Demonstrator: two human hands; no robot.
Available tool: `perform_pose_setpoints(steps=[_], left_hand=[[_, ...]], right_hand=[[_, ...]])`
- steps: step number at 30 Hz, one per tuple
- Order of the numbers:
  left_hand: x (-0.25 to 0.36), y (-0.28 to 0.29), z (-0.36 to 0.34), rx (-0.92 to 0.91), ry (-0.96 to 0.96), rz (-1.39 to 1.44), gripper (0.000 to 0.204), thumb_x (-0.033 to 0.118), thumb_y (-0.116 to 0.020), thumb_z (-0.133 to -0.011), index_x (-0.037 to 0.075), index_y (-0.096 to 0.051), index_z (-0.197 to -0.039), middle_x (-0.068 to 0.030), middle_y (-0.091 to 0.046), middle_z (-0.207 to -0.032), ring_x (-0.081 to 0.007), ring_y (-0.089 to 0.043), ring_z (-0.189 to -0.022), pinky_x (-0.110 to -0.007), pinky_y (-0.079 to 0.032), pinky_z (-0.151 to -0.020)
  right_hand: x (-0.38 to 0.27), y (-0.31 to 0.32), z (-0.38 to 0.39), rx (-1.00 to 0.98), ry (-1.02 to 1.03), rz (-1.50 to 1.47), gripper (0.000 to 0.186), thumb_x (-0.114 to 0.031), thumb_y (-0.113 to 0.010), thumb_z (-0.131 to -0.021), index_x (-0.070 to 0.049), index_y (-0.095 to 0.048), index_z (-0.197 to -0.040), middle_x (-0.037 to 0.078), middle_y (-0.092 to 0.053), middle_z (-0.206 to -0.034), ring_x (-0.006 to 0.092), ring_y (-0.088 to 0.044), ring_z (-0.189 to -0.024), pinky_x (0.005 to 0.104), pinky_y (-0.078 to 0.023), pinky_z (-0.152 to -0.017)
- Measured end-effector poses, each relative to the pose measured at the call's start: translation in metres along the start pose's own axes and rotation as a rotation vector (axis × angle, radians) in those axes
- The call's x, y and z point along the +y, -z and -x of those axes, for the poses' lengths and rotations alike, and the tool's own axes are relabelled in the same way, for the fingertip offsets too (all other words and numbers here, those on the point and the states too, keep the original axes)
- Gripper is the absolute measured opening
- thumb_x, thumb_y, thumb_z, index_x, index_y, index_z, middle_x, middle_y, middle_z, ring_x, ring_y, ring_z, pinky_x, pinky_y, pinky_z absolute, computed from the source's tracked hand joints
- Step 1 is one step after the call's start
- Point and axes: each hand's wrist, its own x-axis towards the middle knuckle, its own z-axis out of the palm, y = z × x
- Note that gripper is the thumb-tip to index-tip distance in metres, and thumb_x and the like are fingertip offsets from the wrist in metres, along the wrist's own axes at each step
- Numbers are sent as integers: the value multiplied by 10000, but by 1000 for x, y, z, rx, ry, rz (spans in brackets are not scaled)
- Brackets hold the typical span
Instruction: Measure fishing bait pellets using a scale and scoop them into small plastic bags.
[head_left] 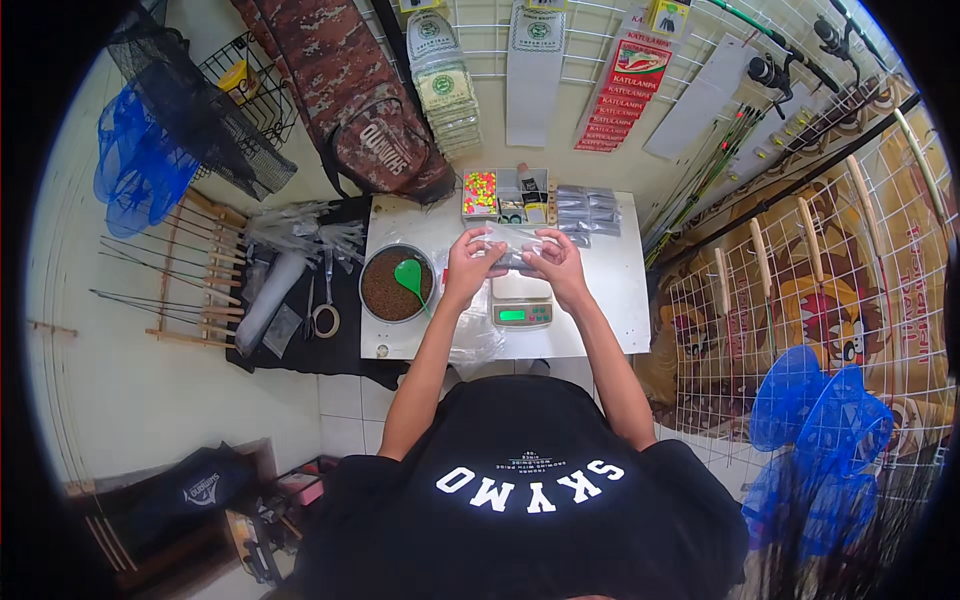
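Clear plastic bag (512,250) is lying crosswise between both hands above the scale (520,303) on the counter (610,290); left hand (470,262) and right hand (556,264) are pinching its opposite ends.

Both arms extended forward; left hand (468,262), right hand (556,264) close together, fingers pinched

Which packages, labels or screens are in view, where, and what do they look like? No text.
Clear plastic bag: held by left hand and right hand above the scale.
Scale screen: small green rectangle on the scale's front.
Stacked packets: hanging on the wall, white with green round labels.
Red-and-white packets: hanging further right.
Small grey sachets: table's back right.
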Motion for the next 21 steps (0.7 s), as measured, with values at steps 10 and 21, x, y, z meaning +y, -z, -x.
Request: perform_pose_setpoints(steps=[10, 21], left_hand=[[0, 4, -1, 3, 63, 20, 446, 111, -673, -850, 9, -430, -1210, -95, -577, -1033, -180, -637, -885, -303, -599, -681], [-2, 0, 5, -182, -76, -16, 495, 21, -718, -784, -10, -430, -1186, -110, -546, -1104, -193, -624, -948, -303, -587, -744]], right_hand=[[-1, 1, 0, -126, 169, 199, 592, 24, -753, -716, -34, -459, -1226, 135, -576, -1091, 200, -592, -1020, 301, -531, -846], [-3, 10, 5, -86, 120, 99, 479, 77, -695, -750, 1, -480, -1171, 118, -547, -1033, 215, -619, -957, 319, -588, -786]])
